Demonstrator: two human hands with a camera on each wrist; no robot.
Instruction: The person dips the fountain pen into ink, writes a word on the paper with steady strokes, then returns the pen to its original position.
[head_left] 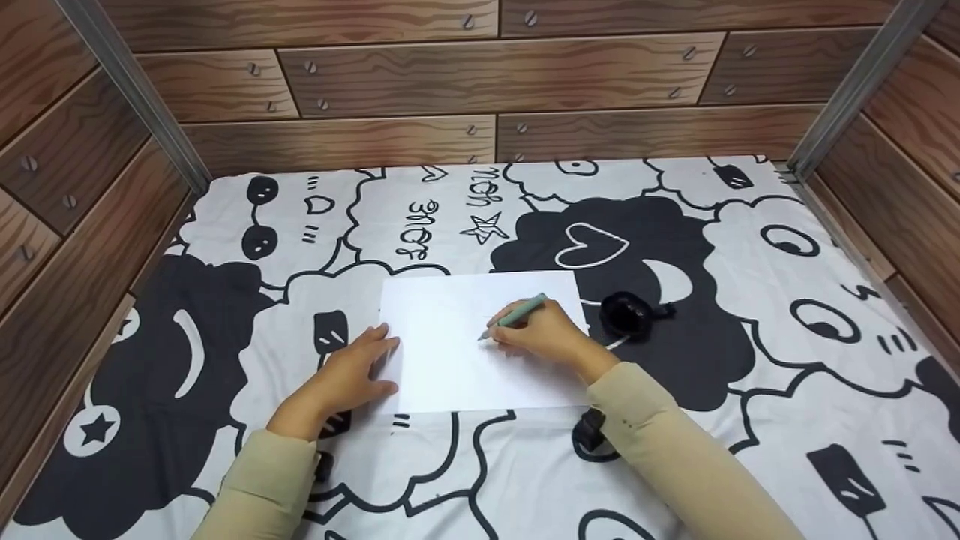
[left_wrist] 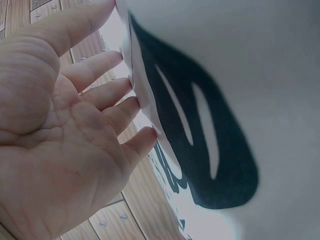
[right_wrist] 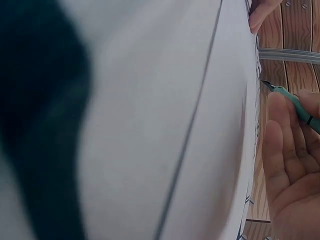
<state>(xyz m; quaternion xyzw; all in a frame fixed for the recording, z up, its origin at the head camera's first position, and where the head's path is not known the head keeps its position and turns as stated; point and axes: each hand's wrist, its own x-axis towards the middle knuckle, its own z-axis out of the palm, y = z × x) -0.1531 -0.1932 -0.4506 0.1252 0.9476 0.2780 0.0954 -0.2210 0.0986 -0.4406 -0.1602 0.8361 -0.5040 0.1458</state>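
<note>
A blank-looking white sheet of paper (head_left: 442, 360) lies flat on the patterned cloth. Over its right half, my right hand (head_left: 544, 334) pinches a green fountain pen (head_left: 521, 311), whose tip points down and left close to the paper's middle. In the right wrist view the pen's dark nib (right_wrist: 267, 85) sticks out past the fingertips. My left hand (head_left: 349, 375) rests at the sheet's left edge with fingers spread. From the left wrist view, the same hand (left_wrist: 75, 115) shows its palm, the fingers nearly straight and touching down at the surface.
A glossy black rounded object (head_left: 626, 315) with a short stub sits just right of the paper; its kind is unclear. Black-and-white cartoon cloth (head_left: 420, 480) covers the table. Wood-plank-patterned walls (head_left: 390, 82) and grey metal posts (head_left: 135, 90) enclose the back and sides.
</note>
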